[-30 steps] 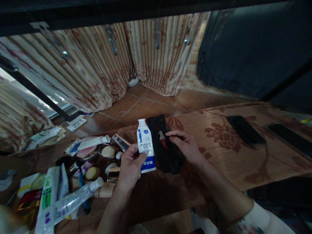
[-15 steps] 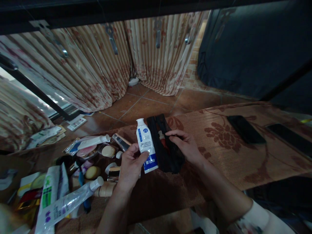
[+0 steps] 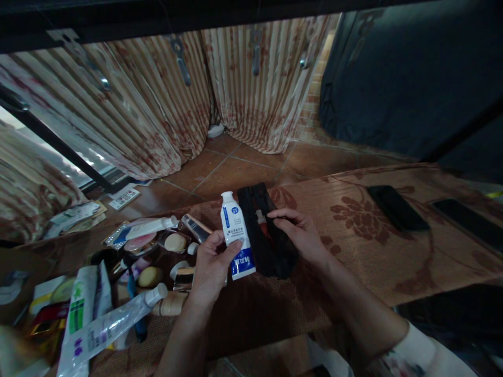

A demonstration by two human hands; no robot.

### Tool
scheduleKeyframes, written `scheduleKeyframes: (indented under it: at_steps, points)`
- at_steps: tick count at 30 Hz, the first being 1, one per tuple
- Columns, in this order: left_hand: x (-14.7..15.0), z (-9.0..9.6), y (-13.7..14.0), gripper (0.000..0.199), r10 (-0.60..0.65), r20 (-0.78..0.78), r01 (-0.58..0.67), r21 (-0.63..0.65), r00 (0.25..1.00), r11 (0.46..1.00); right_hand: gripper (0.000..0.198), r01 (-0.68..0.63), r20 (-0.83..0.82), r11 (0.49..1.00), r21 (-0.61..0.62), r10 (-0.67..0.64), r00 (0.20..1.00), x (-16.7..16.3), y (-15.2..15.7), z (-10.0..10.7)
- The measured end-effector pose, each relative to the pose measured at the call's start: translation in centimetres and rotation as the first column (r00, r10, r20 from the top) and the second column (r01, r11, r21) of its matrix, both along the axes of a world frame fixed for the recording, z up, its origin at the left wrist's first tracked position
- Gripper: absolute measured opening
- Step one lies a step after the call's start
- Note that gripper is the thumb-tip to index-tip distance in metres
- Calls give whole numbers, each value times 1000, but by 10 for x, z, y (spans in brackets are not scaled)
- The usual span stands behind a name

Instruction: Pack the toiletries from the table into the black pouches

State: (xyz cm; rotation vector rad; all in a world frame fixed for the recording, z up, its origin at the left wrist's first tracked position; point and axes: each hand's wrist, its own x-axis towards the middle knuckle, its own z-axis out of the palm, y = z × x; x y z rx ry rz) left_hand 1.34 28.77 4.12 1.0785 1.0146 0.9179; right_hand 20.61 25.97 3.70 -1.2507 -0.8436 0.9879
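Observation:
A white and blue tube with a white cap, like a small toothpaste tube (image 3: 234, 222), is pinched in my left hand (image 3: 214, 262), thumb over its lower front. Right beside it lies a black mesh pouch (image 3: 271, 256) with a reddish item with a pale top (image 3: 261, 220) showing at its middle; I cannot make out its kind. My right hand (image 3: 301, 235) is closed at the pouch's right edge, thumb and forefinger pinching the black fabric. Its other fingers are curled and partly hidden.
Larger tubes (image 3: 110, 324), a foundation-like bottle (image 3: 195, 228), a round sponge (image 3: 175, 243) and other cosmetics crowd the left of the patterned tablecloth (image 3: 353, 262). Two dark phones (image 3: 396, 208) lie at the right. Metal clips (image 3: 181, 63) hang from a dark bar above; striped curtains stand behind.
Very little differs. The tube and pouch have shifted slightly, and both hands keep nearly the same place and grip.

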Motion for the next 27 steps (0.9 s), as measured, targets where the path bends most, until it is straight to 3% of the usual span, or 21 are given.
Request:
scheduleKeyframes:
  at_steps: [27]
  points:
    - [0, 2, -1, 29, 86, -57, -91, -85, 995, 992, 14, 10, -14, 1000, 4, -10, 1000, 0, 1, -2]
